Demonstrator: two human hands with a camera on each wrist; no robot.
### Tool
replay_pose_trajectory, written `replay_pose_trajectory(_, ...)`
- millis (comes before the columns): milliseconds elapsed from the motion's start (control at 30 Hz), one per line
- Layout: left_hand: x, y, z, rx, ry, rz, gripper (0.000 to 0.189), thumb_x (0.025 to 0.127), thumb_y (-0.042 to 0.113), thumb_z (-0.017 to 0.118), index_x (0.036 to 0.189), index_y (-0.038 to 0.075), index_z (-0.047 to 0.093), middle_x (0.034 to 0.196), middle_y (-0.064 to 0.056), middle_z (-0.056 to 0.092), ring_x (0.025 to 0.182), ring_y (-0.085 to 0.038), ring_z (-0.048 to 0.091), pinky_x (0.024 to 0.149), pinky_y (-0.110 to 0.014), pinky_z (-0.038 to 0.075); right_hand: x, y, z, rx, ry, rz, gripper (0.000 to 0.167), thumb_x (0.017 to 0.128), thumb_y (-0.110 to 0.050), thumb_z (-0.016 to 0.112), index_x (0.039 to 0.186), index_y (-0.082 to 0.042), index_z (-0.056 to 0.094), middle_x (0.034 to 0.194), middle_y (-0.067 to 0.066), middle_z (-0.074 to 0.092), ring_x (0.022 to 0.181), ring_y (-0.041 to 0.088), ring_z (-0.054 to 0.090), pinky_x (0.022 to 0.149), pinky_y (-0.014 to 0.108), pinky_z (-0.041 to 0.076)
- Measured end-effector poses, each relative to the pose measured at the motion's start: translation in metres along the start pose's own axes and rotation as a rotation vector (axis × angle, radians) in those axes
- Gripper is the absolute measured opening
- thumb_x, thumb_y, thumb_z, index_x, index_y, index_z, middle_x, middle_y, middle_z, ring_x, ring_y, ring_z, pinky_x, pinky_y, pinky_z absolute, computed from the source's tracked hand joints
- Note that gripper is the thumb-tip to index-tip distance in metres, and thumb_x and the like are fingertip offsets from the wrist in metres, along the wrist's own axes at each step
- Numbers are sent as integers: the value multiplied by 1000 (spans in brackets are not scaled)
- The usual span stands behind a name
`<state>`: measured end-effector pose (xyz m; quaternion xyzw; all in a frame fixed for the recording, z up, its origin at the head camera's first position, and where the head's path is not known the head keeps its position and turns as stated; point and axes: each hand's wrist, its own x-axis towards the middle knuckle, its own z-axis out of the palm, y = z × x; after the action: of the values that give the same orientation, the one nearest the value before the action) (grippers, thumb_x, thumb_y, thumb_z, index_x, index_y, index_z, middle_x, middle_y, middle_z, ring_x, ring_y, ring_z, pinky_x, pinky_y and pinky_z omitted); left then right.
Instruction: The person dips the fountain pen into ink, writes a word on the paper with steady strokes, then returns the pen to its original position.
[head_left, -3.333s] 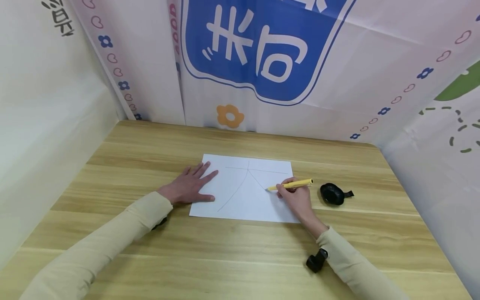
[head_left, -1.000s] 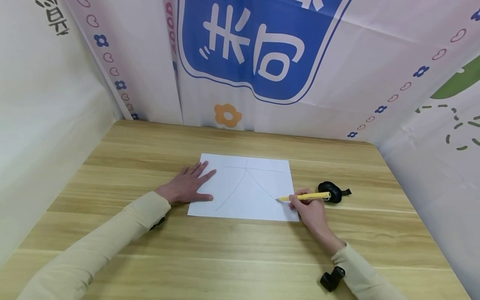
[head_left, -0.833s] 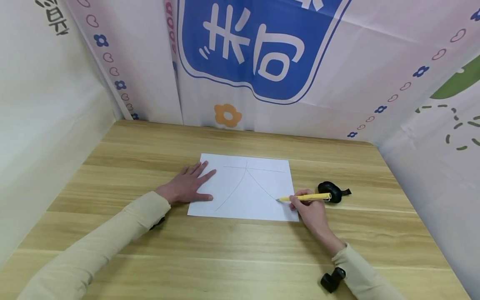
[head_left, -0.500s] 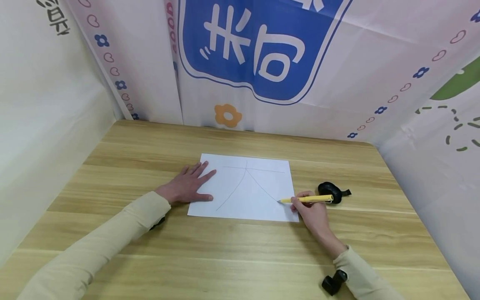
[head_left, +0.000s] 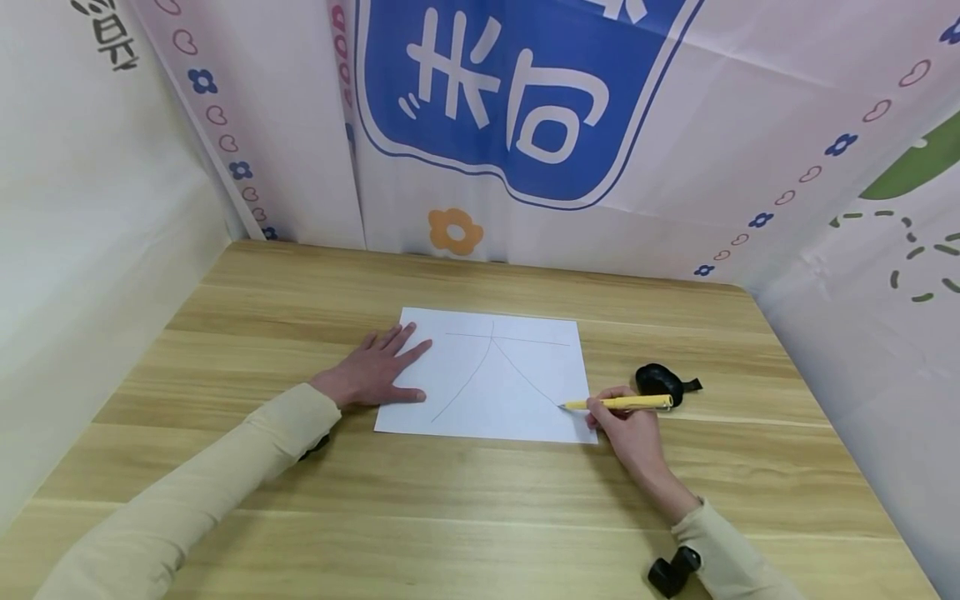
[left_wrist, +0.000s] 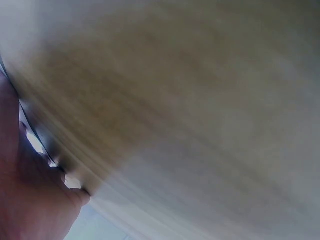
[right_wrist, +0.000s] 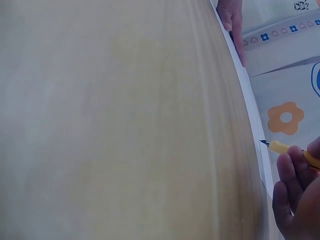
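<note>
A white sheet of paper (head_left: 480, 392) lies on the wooden table, with thin pen lines on it: a crossbar, a short upright stroke and two long strokes spreading downward. My left hand (head_left: 375, 368) rests spread on the paper's left edge, fingers straight. Near the lower right corner, my right hand (head_left: 630, 429) pinches a yellow fountain pen (head_left: 633, 402), its nib at the low end of the right stroke. The right wrist view shows the pen's dark nib (right_wrist: 265, 143) at the paper and the curled fingers (right_wrist: 287, 172) behind it. Only part of the left hand (left_wrist: 40, 200) appears in the left wrist view.
A small black rounded object with a tab (head_left: 660, 383) lies just beyond the right hand. Black wrist cameras sit at both cuffs, the right one (head_left: 673, 572) in plain sight. A printed cloth (head_left: 637, 233) hangs along the table's back edge, and pale sheets flank both sides.
The right hand and pen have moved down and to the right, and the right slanting stroke has grown longer behind the nib. My left hand has stayed in place on the paper.
</note>
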<state>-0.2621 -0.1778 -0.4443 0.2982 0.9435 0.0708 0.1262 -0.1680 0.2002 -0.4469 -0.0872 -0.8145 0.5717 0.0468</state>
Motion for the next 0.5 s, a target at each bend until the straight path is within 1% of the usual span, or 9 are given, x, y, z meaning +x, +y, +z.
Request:
replay_pose_trajectory(300, 0, 0, 0, -3, -4, -8, 86, 87, 62, 51, 153, 19, 15, 160, -16, -1, 147, -37, 2, 113, -63, 10, -3, -1, -2, 34, 7, 14, 20, 87, -12, 66, 94, 5, 60, 66, -3, 65, 63, 5, 64, 63, 21, 54)
replay_pose_trajectory(500, 1, 0, 0, -2, -6, -8, 86, 88, 62, 51, 153, 19, 15, 160, -16, -1, 147, -37, 2, 114, -63, 9, -5, -1, -4, 29, 11, 9, 19, 87, -10, 66, 94, 7, 60, 66, -3, 65, 63, 5, 64, 62, 20, 54)
